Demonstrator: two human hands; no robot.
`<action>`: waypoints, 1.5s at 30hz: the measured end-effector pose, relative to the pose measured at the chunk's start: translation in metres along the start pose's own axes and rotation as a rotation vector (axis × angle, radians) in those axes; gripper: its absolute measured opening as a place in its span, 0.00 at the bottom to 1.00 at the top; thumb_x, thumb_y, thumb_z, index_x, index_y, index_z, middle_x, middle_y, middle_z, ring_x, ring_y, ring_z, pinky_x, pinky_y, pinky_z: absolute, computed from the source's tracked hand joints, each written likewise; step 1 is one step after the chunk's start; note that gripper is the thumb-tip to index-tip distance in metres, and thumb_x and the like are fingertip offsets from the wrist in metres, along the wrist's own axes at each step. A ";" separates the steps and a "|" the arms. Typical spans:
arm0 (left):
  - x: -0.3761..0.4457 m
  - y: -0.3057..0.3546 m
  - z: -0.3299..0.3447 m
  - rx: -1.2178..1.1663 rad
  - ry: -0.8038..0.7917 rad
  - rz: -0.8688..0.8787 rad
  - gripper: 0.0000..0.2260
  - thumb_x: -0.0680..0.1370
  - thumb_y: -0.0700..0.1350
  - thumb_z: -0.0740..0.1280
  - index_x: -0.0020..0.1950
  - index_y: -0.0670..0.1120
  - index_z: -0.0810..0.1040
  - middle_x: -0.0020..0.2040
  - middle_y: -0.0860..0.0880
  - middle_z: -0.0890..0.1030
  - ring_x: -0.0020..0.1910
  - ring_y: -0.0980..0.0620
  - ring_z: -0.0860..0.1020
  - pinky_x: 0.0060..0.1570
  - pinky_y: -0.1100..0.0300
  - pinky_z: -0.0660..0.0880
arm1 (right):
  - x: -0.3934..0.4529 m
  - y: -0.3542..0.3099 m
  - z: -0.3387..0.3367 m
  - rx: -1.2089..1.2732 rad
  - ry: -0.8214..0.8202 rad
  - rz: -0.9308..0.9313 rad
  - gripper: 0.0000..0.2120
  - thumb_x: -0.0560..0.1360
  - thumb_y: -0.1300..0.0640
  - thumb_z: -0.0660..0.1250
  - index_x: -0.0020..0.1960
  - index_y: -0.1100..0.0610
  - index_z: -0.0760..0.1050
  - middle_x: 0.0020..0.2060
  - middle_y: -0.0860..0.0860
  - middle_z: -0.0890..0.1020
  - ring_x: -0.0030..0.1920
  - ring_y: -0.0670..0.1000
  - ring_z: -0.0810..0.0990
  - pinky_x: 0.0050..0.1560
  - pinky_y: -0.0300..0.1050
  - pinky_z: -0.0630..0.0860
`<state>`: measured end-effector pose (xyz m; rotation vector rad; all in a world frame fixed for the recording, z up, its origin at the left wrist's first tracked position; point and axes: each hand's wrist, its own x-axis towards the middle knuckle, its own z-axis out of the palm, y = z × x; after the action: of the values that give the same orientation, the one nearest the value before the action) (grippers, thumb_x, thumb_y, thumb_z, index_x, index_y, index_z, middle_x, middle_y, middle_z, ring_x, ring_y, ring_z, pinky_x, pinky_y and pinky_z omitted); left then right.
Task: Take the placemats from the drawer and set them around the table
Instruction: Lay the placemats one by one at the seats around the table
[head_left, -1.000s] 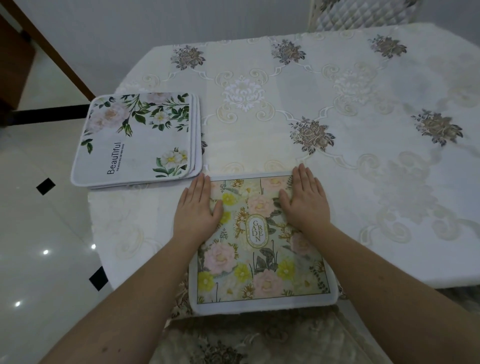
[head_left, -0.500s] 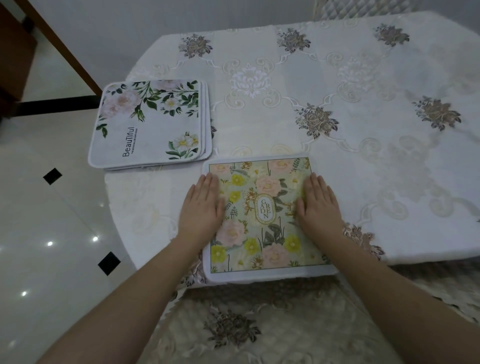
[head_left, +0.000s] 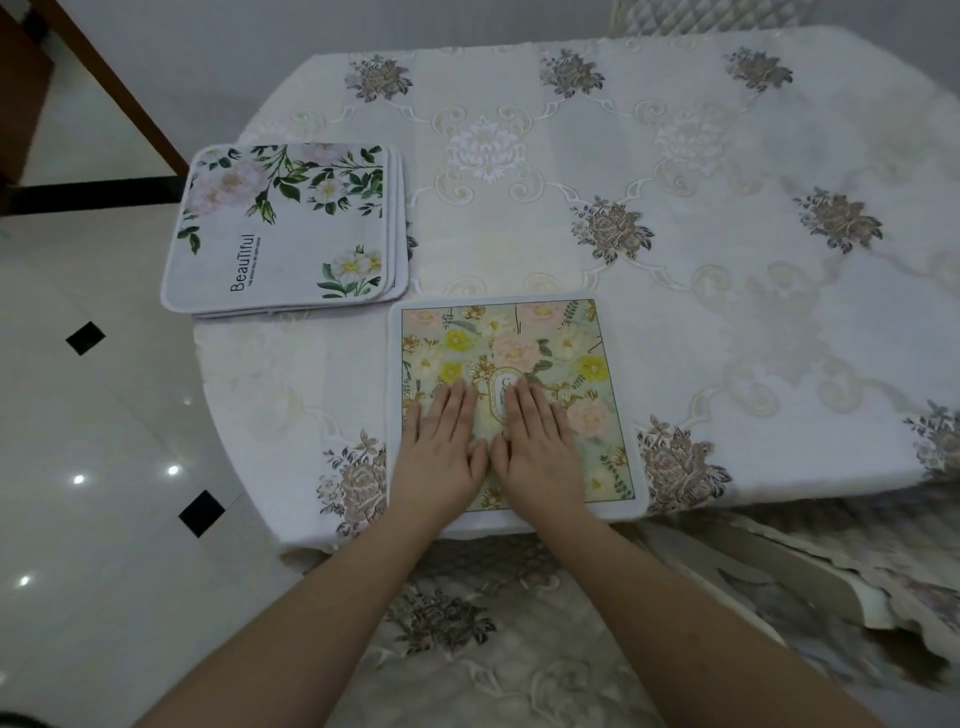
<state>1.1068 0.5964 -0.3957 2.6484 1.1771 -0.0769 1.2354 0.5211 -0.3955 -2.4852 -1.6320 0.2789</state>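
Observation:
A floral placemat with yellow and pink flowers (head_left: 550, 338) lies flat at the near edge of the table (head_left: 675, 171), which wears a cream embroidered cloth. My left hand (head_left: 441, 452) and my right hand (head_left: 535, 447) press flat on its lower middle, side by side, fingers straight, thumbs almost touching. A stack of white placemats with green leaves and the word "Beautiful" (head_left: 283, 228) sits at the table's left edge, just beyond the floral mat's far left corner.
A cushioned chair seat (head_left: 467, 649) with a floral cover is below me, in front of the table. Another chair back (head_left: 701, 15) stands at the far side. White glossy floor tiles (head_left: 78, 415) lie to the left.
Both hands slid from the mat's sides to its middle and now lie close together. The mat has been pushed further onto the table, away from the edge.

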 end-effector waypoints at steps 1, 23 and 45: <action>-0.002 0.000 0.000 0.009 -0.019 0.040 0.30 0.82 0.59 0.41 0.82 0.47 0.45 0.82 0.51 0.45 0.80 0.53 0.42 0.78 0.48 0.40 | -0.001 0.001 0.000 0.001 -0.003 -0.008 0.29 0.81 0.48 0.51 0.79 0.59 0.56 0.78 0.54 0.58 0.79 0.51 0.53 0.77 0.51 0.48; -0.044 -0.049 -0.014 0.098 -0.085 0.100 0.34 0.81 0.64 0.43 0.82 0.47 0.43 0.82 0.48 0.44 0.81 0.51 0.43 0.77 0.55 0.41 | -0.028 0.086 -0.030 -0.074 -0.142 -0.072 0.33 0.80 0.37 0.41 0.80 0.50 0.40 0.79 0.49 0.42 0.78 0.47 0.37 0.75 0.41 0.31; -0.053 -0.008 -0.077 0.198 -0.146 -0.249 0.26 0.82 0.60 0.52 0.75 0.47 0.67 0.68 0.47 0.76 0.65 0.45 0.74 0.62 0.49 0.70 | -0.027 0.067 -0.104 -0.014 -0.399 0.033 0.31 0.81 0.40 0.53 0.78 0.57 0.58 0.79 0.55 0.56 0.77 0.56 0.57 0.75 0.54 0.59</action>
<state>1.0611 0.5818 -0.3148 2.5889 1.5113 -0.4441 1.3094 0.4669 -0.3079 -2.5920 -1.7283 0.8154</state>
